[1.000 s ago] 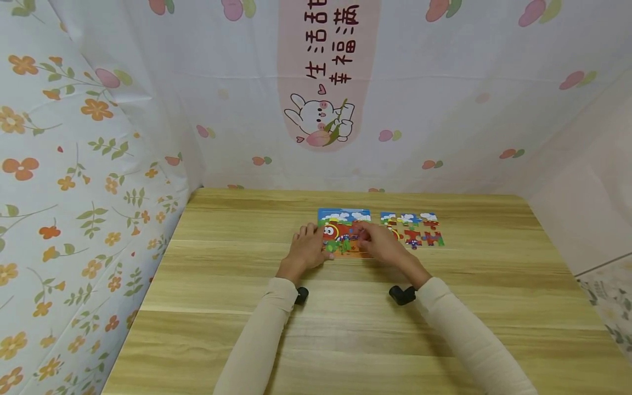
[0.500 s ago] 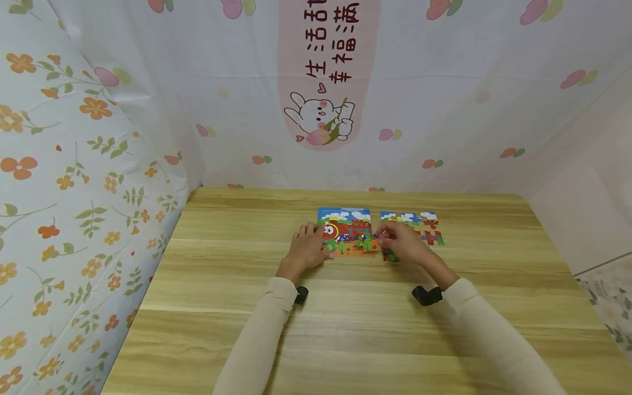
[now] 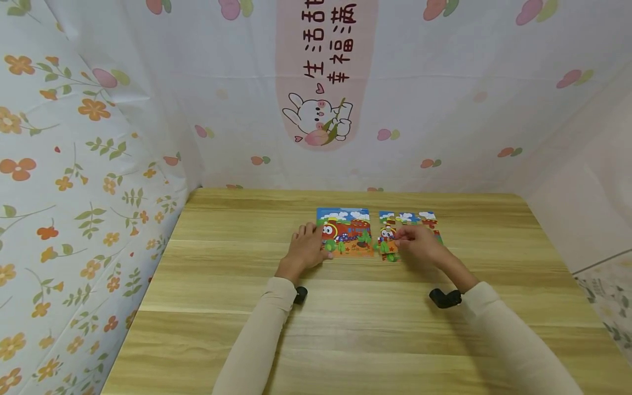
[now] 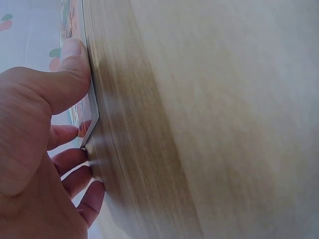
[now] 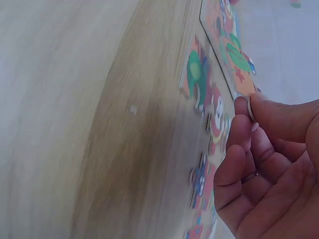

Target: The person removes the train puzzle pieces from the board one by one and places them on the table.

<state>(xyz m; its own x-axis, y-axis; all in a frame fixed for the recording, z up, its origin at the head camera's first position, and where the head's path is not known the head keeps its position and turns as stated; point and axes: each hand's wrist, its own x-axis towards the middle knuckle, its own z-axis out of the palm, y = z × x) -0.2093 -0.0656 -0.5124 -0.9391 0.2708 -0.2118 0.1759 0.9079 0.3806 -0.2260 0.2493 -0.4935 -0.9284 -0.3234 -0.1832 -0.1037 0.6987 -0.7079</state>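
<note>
In the head view, my left hand [image 3: 304,248] holds the lower left corner of a flat puzzle board [image 3: 344,248] printed with a red train. The left wrist view shows its thumb lying on the board's near edge and its fingers round the corner. Right of the board, my right hand [image 3: 419,240] pinches a jigsaw piece [image 3: 388,248], orange with green, between thumb and forefinger. That piece is raised over several loose jigsaw pieces [image 3: 407,218] lying on the table. In the right wrist view, other pieces [image 5: 195,74] lie below the pinched one. My right hand hides some of them.
The wooden table [image 3: 316,323] extends around the board and pieces. A white patterned cloth [image 3: 222,99] hangs behind the table's far edge, and a floral one [image 3: 89,219] hangs at the left. Dark wrist cameras [image 3: 445,298] sit below both hands.
My right hand has moved right, from over the board's right part to over the loose pieces, with a piece between its fingers. My left hand has stayed at the board's corner.
</note>
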